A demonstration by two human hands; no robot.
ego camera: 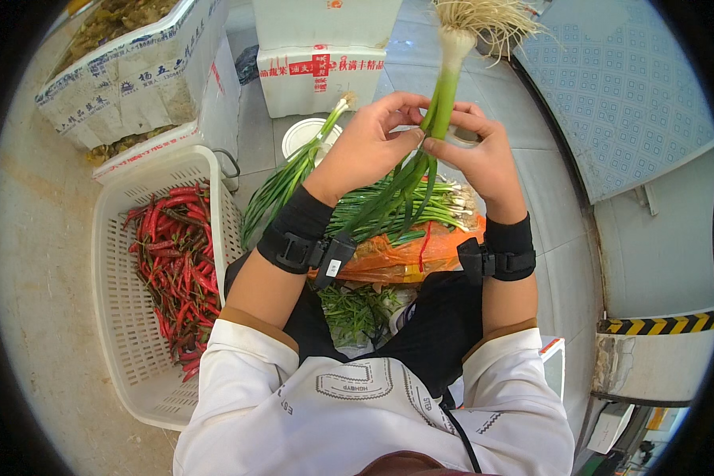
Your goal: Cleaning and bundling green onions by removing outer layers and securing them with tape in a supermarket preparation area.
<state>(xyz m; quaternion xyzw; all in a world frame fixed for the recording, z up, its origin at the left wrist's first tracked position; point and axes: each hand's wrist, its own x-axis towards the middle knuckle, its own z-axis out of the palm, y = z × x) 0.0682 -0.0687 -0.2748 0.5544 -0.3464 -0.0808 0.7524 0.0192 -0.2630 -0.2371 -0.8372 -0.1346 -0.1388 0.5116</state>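
Note:
My left hand (372, 143) and my right hand (476, 149) are both closed around the green stalk of a large scallion (449, 89). Its white base and stringy roots point up and away from me, and its dark leaves hang down between my forearms. Beneath them a pile of thinner scallions (440, 205) lies on an orange plastic bag (392, 262). Another bunch of scallions (297, 163) lies to the left, partly over a round white lid (300, 134). Loose green trimmings (357, 309) are on the floor between my legs.
At my left stands a white plastic basket (110, 297) holding red chili peppers (181, 268). Beyond it are foam boxes (137, 83) with brownish produce. More stacked foam boxes (321, 80) stand ahead. A patterned panel (625, 101) and a yellow-black striped edge (666, 324) are at right.

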